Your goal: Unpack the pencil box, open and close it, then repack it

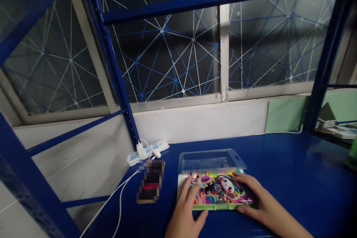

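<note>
A flat pencil case (213,189) with a bright cartoon print and a light green edge lies on the blue tabletop in front of me. My left hand (185,208) grips its left end, fingers over the lid and thumb by the front edge. At the other end, my right hand (258,200) clasps the case, with fingers along the far right corner and thumb at the near side. The lid is down. Just behind the case sits a clear plastic package tray (210,160) with a hang hole, touching or overlapping its back edge.
A phone-like slab (151,182), blurred out, lies left of the case. Behind it, a white power strip (146,151) carries a plug and white cables (120,200). Blue metal frame posts (111,55) rise along the blue table (284,171), before patterned windows.
</note>
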Demonstrator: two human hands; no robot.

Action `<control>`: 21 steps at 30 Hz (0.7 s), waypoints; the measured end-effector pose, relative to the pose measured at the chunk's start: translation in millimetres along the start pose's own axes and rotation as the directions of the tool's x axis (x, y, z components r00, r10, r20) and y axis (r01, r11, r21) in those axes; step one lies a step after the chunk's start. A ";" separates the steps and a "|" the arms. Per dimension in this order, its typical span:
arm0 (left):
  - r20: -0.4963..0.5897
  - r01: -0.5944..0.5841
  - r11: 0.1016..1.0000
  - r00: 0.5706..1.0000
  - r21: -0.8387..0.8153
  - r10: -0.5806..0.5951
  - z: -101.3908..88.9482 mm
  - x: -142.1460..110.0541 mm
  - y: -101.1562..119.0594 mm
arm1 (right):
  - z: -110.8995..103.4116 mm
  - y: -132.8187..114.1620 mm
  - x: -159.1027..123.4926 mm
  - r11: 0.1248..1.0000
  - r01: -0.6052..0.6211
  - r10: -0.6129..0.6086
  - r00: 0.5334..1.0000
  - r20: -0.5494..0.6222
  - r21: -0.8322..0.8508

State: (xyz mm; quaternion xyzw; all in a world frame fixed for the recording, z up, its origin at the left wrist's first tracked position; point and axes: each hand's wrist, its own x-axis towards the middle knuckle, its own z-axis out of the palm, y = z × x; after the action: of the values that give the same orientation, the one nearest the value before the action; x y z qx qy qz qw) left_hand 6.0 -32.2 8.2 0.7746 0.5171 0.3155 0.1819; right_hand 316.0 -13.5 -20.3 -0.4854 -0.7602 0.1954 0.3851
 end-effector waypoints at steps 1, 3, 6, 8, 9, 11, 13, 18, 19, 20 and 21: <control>0.014 0.018 1.000 1.000 -0.012 -0.018 -0.7 0.3 0.4 | -1.7 -1.1 0.4 1.000 -0.002 0.002 1.000 0.024 0.010; 0.026 0.070 0.997 0.997 -0.035 -0.069 -1.8 1.8 0.8 | -6.0 -5.8 1.2 1.000 -0.013 0.012 0.997 0.077 0.013; 0.025 0.162 0.984 0.987 -0.069 -0.161 -3.3 5.7 1.5 | -12.7 -13.4 2.8 0.999 -0.032 0.031 0.991 0.128 0.004; 0.034 0.190 0.975 0.982 -0.113 -0.187 -4.8 7.9 2.7 | -16.5 -15.4 4.0 0.999 -0.038 0.037 0.990 0.138 0.005; 0.036 0.193 0.971 0.981 -0.138 -0.190 -5.5 8.6 3.5 | -18.0 -15.2 4.5 0.999 -0.040 0.039 0.989 0.144 0.006; 0.032 0.196 0.963 0.981 -0.182 -0.194 -6.2 8.8 4.8 | -20.1 -12.9 4.8 0.999 -0.038 0.037 0.987 0.159 0.003; 0.020 0.205 0.959 0.979 -0.198 -0.205 -5.3 7.9 5.4 | -20.8 -9.6 4.2 1.000 -0.028 0.029 0.984 0.173 -0.011; -0.041 0.225 0.959 0.971 -0.172 -0.235 0.5 6.6 4.1 | -18.7 -7.6 1.0 0.996 0.008 0.007 0.986 0.164 -0.089; -0.051 0.224 0.959 0.970 -0.173 -0.236 1.2 6.7 3.9 | -18.3 -8.8 1.0 0.995 0.017 -0.001 0.988 0.152 -0.101; -0.058 0.222 0.959 0.970 -0.177 -0.235 1.7 6.8 3.9 | -18.1 -10.3 1.2 0.994 0.022 -0.007 0.991 0.135 -0.107; -0.065 0.218 0.959 0.970 -0.179 -0.232 2.0 7.0 3.9 | -17.9 -12.1 1.7 0.994 0.023 -0.011 0.994 0.113 -0.108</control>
State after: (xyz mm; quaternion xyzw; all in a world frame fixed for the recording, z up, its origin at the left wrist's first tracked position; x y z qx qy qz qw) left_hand 11.8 -27.3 11.2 0.6781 0.5802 0.3688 0.2601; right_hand 322.4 -18.8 -0.3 -0.4875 -0.7943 0.1774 0.3163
